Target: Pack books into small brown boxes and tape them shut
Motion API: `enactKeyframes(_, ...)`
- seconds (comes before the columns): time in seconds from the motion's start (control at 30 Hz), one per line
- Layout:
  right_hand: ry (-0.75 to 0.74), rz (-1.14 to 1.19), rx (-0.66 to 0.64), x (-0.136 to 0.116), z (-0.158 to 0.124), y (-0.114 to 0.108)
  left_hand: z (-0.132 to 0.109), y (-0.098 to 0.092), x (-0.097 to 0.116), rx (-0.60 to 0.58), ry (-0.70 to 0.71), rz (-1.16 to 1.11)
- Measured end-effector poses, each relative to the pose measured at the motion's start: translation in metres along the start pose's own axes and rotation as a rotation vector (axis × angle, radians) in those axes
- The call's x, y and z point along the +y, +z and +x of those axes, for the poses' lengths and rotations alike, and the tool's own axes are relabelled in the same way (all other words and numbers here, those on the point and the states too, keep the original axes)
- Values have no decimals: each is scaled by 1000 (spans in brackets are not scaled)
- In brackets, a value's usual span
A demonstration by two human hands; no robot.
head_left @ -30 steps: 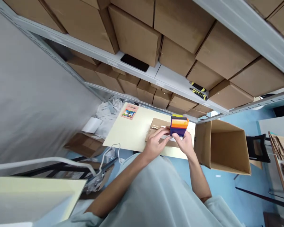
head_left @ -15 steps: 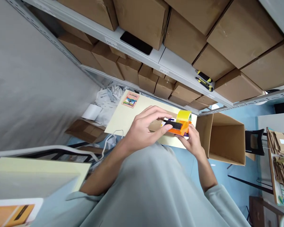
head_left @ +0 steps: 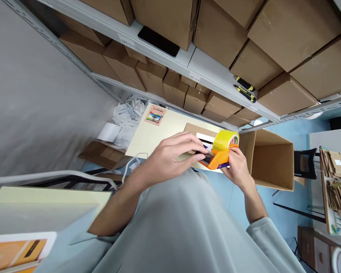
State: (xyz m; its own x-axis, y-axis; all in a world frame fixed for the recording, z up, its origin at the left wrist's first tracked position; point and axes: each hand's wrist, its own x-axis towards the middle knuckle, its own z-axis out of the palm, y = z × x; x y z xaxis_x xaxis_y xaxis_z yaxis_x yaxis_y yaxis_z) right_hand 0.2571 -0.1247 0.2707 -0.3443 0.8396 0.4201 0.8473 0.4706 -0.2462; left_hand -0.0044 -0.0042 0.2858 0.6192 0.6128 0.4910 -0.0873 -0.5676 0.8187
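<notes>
An orange tape dispenser [head_left: 218,160] with a roll of yellow tape [head_left: 224,140] is held above the cream table [head_left: 153,140]. My right hand [head_left: 238,167] wraps around its right end, by the roll. My left hand [head_left: 177,155] reaches in from the left, thumb and fingers closed on the dispenser's dark front end; whether they also pinch the tape's loose end is hidden. Behind the dispenser lies a flat brown cardboard piece [head_left: 190,128] with a white strip, partly covered by my left hand and the roll.
A pink picture card [head_left: 155,115] lies on the table's left part. Over the table runs a shelf [head_left: 207,74] of cardboard boxes, with two utility knives [head_left: 244,93] and a black flat object [head_left: 158,40]. To the right stands an open carton [head_left: 272,161]. A white cable [head_left: 126,167] hangs at left.
The dispenser has tilted, its roll end raised and brought nearer. My right hand moved slightly right and turned with it. My left hand stays at the front end, slightly lower.
</notes>
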Motion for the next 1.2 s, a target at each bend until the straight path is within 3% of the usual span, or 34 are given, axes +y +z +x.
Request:
enactKeyframes(0.4,54,16,-131,-5,-16,2,-31,9,2,17,-59,72)
enactKeyframes(0.77,63,67,-351,-14,-5,19,-70,29,-21,288,-275,29)
enactKeyframes(0.9,86,74,-494,-13,6,19,-78,31,-36,304,-434,-31)
enactKeyframes(1.03,157,184,-732,-2,17,14,-83,37,-57,212,-701,-223)
enactKeyframes(1.13,259,307,-888,13,29,3,-83,36,-73,139,-835,-378)
enactKeyframes(1.2,362,366,-966,25,39,-8,-82,27,-85,164,-885,-407)
